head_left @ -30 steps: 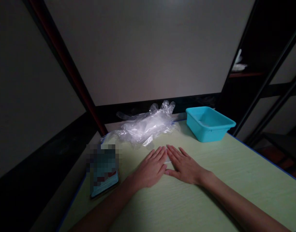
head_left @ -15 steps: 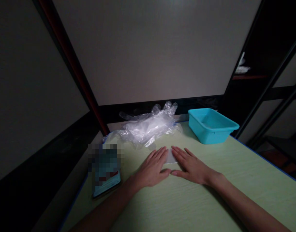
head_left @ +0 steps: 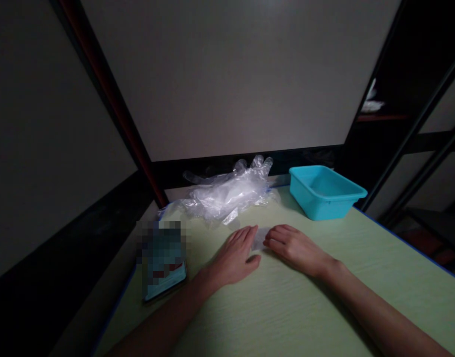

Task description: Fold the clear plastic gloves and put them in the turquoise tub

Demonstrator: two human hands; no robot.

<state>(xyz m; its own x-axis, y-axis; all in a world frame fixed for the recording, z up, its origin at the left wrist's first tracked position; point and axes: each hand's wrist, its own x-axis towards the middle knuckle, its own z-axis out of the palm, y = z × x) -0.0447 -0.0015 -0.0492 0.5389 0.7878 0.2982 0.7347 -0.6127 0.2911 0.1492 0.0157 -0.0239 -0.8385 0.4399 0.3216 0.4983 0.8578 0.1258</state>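
Observation:
A small, flat piece of translucent plastic film (head_left: 259, 239), which looks folded, lies on the table between my hands. My left hand (head_left: 235, 258) rests flat over its left side, fingers stretched out and thumb apart. At its right edge, my right hand (head_left: 296, 250) has its fingers curled and drawn together, pinching the film. The right thumb is mostly hidden beneath the fingers. Behind my hands lies a loose pile of clear disposable plastic gloves (head_left: 227, 193), several of them with their fingers sticking up.
A turquoise plastic basin (head_left: 326, 201) stands at the back right of the pale green table (head_left: 287, 317). On the left is a phone or tablet (head_left: 166, 285), partly pixelated. A light panel (head_left: 242, 84) rises behind the table.
My right hand has gone from lying flat to curled fingers at the film's right edge, its thumb tucked in. My left hand has barely moved.

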